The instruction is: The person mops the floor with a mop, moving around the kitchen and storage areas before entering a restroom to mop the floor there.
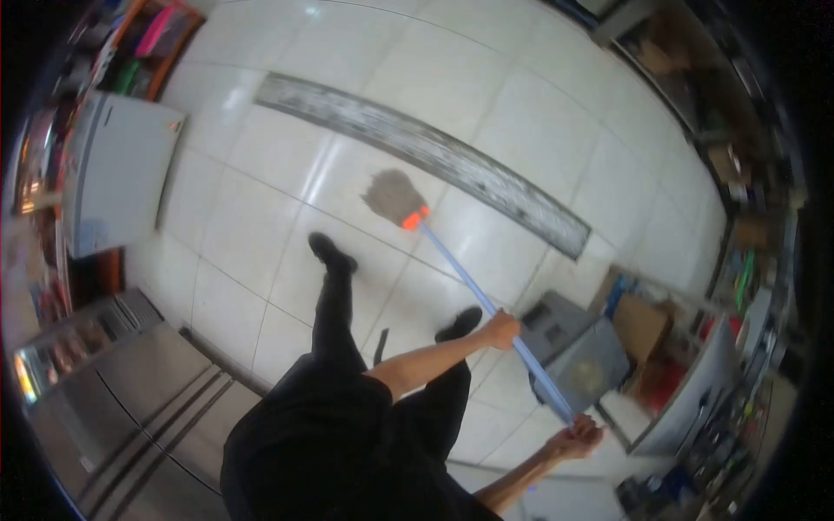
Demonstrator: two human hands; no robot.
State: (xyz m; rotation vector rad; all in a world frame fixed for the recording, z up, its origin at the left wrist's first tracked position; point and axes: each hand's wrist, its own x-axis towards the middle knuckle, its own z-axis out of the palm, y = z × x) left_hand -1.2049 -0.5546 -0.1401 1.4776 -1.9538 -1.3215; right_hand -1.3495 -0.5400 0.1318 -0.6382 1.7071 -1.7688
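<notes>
White glossy floor tiles (261, 217) fill most of the view, crossed by 1 long grey worn strip (426, 148) set into the floor, which serves as the landmark. The mop's grey-brown string head with an orange collar (395, 198) rests flat on a tile just on the person's side of that strip, close to its middle but not touching it. From there the thin blue mop handle (460, 278) slants away from the strip toward the person. The left hand (502, 330) is wrapped tight around the handle about halfway up, the arm reaching across the black-clad body, and the right hand (578, 434) is clamped on the handle's top end, farthest from the strip. The person's 2 black shoes stand on the same side of the strip as the mop head, 1 shoe (330, 252) stepped forward nearer the strip and the other (460, 323) set back beside the left hand. A grey boxy unit (573, 347), possibly a bin or small machine, though the warped lens makes it hard to tell, stands behind the handle, well back from the strip's far end. A white chest cabinet (117, 174) stands off the strip's other end. By the look of it, this is a mopping stroke at full reach, and the next move calls for a firm 2-handed pull or sweep that keeps the strings pressed to the tiles and clear of the forward shoe.
</notes>
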